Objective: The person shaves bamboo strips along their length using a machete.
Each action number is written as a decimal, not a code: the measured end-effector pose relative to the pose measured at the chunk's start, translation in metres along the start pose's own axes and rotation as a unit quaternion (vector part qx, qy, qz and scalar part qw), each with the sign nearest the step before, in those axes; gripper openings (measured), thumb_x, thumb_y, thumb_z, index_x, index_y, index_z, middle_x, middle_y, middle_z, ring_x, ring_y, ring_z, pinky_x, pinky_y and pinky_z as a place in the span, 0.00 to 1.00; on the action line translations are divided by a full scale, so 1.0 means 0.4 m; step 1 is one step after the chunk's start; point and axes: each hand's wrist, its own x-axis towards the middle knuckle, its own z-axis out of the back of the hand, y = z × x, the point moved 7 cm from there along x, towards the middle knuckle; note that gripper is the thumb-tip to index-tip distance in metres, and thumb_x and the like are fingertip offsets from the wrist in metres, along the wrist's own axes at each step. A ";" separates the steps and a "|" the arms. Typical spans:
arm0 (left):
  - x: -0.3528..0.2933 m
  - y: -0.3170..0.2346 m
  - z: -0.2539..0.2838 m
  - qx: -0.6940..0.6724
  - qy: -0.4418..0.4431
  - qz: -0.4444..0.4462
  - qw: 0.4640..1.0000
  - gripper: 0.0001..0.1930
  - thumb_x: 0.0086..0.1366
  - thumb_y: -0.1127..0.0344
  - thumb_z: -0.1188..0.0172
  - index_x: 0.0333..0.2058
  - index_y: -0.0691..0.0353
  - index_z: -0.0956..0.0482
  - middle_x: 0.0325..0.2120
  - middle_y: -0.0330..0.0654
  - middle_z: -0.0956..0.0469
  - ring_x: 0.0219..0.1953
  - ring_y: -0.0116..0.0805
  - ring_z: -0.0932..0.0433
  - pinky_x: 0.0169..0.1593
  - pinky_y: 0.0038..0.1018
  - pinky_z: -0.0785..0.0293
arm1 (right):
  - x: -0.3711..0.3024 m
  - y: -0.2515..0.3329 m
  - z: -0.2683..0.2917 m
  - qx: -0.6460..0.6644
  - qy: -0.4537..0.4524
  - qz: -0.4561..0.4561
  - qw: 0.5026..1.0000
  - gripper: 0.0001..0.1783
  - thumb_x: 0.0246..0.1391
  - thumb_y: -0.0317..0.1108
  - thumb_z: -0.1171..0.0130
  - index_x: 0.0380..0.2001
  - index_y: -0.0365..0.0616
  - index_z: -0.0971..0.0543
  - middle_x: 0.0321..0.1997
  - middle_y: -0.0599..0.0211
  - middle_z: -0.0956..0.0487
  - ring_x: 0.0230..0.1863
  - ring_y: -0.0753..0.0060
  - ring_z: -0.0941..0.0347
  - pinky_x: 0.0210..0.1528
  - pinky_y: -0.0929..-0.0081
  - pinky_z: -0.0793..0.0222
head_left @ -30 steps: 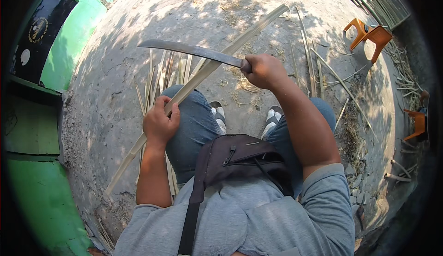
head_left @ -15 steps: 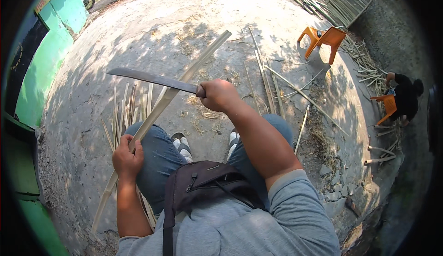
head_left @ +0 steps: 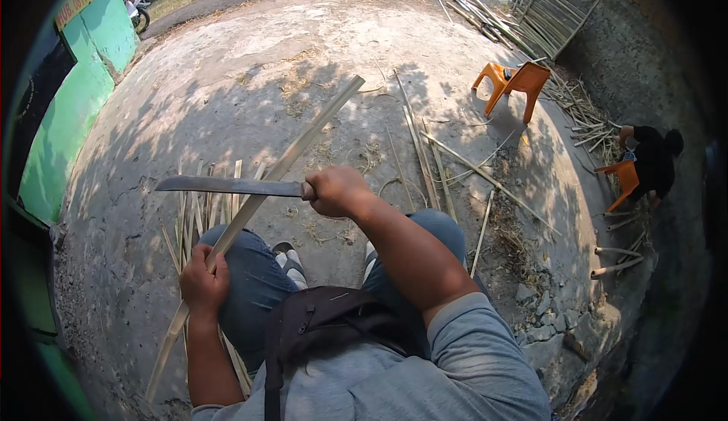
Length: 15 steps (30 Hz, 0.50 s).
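Observation:
My left hand (head_left: 203,281) is closed round a long pale bamboo strip (head_left: 313,128), which slants from beside my left hip up and away to the right. In my right hand (head_left: 338,192) is the handle of a machete (head_left: 220,185). Its long dark blade points left and lies across the strip, beyond my left hand; whether the edge bites into the bamboo I cannot tell. Several more bamboo strips (head_left: 199,206) lie on the ground by my left knee.
Loose strips (head_left: 421,155) lie on the concrete ahead. An orange plastic chair (head_left: 513,86) stands at the far right, near a bamboo rack (head_left: 562,18) and piled sticks. Another person (head_left: 654,161) in black sits at the right. A green wall (head_left: 64,136) edges the left.
The machete and my right hand have come down along the strip, nearer to my left hand. My left hand still grips the strip. The whole view has shifted a little.

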 end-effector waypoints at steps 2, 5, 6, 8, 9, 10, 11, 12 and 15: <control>0.003 -0.001 -0.004 -0.007 0.000 0.004 1.000 0.11 0.69 0.56 0.38 0.42 0.56 0.22 0.28 0.52 0.16 0.31 0.62 0.16 0.36 0.54 0.22 | -0.002 -0.065 0.036 0.087 -0.070 -0.045 0.993 0.12 0.57 0.40 0.37 0.43 0.59 0.12 0.43 0.59 0.12 0.51 0.49 0.16 0.53 0.52 0.20; 0.008 -0.009 -0.005 0.003 0.015 0.007 1.000 0.11 0.68 0.56 0.38 0.42 0.55 0.22 0.27 0.53 0.17 0.31 0.62 0.16 0.36 0.54 0.22 | -0.005 -0.125 0.030 0.103 -0.083 -0.106 0.986 0.12 0.59 0.41 0.37 0.43 0.56 0.12 0.46 0.57 0.12 0.51 0.47 0.16 0.54 0.51 0.21; 0.008 -0.010 -0.007 0.008 0.025 0.006 1.000 0.11 0.68 0.56 0.38 0.42 0.55 0.23 0.27 0.53 0.17 0.31 0.62 0.16 0.36 0.55 0.22 | -0.009 -0.138 0.022 0.110 -0.084 -0.115 0.984 0.12 0.59 0.41 0.37 0.43 0.55 0.12 0.47 0.57 0.12 0.51 0.46 0.16 0.54 0.51 0.21; 0.011 -0.011 -0.005 0.013 0.032 0.006 0.999 0.11 0.68 0.56 0.37 0.41 0.55 0.23 0.26 0.53 0.17 0.31 0.62 0.16 0.36 0.55 0.22 | -0.012 -0.111 0.019 0.069 -0.074 -0.106 0.989 0.12 0.60 0.42 0.38 0.44 0.55 0.12 0.48 0.57 0.12 0.52 0.47 0.16 0.54 0.51 0.21; 0.014 -0.011 -0.003 0.023 0.033 0.009 0.999 0.11 0.68 0.56 0.37 0.41 0.54 0.23 0.26 0.53 0.17 0.31 0.63 0.16 0.36 0.55 0.22 | -0.013 -0.089 0.008 0.046 -0.049 -0.077 0.995 0.12 0.61 0.42 0.38 0.44 0.56 0.13 0.47 0.57 0.12 0.52 0.48 0.16 0.54 0.51 0.21; 0.015 -0.010 -0.001 0.033 0.034 0.012 0.999 0.11 0.67 0.56 0.37 0.41 0.54 0.23 0.25 0.53 0.17 0.31 0.63 0.16 0.36 0.55 0.23 | -0.019 -0.053 0.006 0.023 -0.024 -0.048 0.998 0.12 0.61 0.42 0.38 0.44 0.56 0.13 0.47 0.57 0.12 0.51 0.48 0.16 0.54 0.51 0.21; 0.016 -0.009 -0.001 0.033 0.033 0.013 0.999 0.11 0.67 0.56 0.37 0.41 0.54 0.23 0.25 0.53 0.17 0.31 0.63 0.16 0.36 0.55 0.23 | -0.026 -0.017 0.005 0.015 -0.003 -0.039 0.999 0.12 0.61 0.42 0.38 0.44 0.57 0.12 0.46 0.58 0.12 0.51 0.49 0.16 0.53 0.52 0.20; 0.017 -0.009 0.000 0.031 0.031 0.010 0.999 0.11 0.67 0.56 0.37 0.41 0.54 0.23 0.25 0.53 0.17 0.31 0.63 0.16 0.36 0.55 0.23 | -0.028 0.001 0.004 0.015 -0.003 -0.037 0.999 0.12 0.61 0.42 0.38 0.44 0.57 0.12 0.46 0.58 0.12 0.51 0.49 0.16 0.53 0.52 0.20; 0.012 0.002 0.002 0.024 0.021 0.004 0.999 0.11 0.67 0.56 0.37 0.41 0.54 0.23 0.25 0.53 0.17 0.31 0.63 0.16 0.36 0.56 0.22 | -0.026 0.052 -0.007 0.006 -0.003 0.014 1.000 0.10 0.60 0.42 0.38 0.41 0.58 0.12 0.43 0.57 0.12 0.48 0.49 0.15 0.49 0.52 0.19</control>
